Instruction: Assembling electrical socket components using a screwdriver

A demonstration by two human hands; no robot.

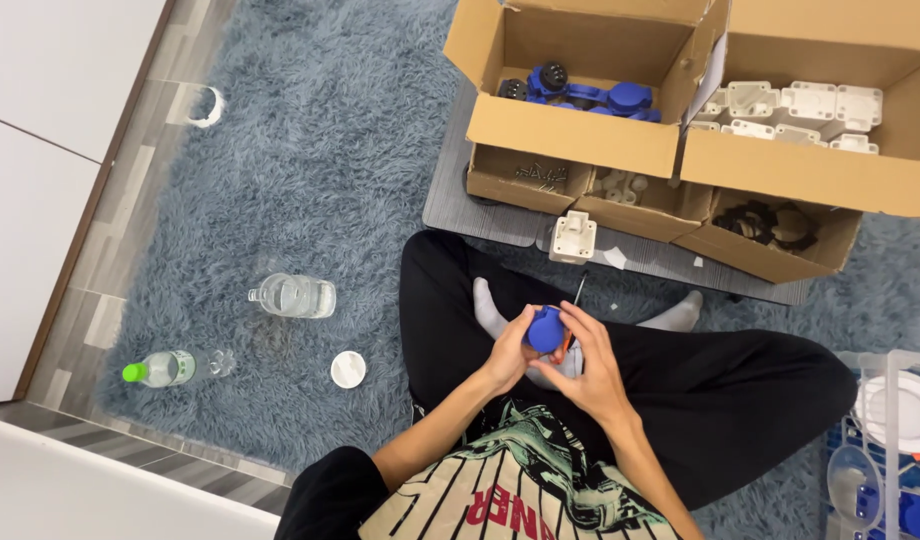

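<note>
Sitting cross-legged on the rug (pixel 310 150), the person holds a blue round part (pixel 546 329) over the lap, left hand (pixel 507 352) and right hand (pixel 592 368) both curled closed around it. Keep it steady; grip firmly. Its rounded cap faces upward; long axis cannot be told.

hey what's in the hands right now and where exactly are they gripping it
Both hands hold a small blue plastic part over the lap. The left hand grips its left side, and the right hand pinches its right edge with the fingertips.
</note>
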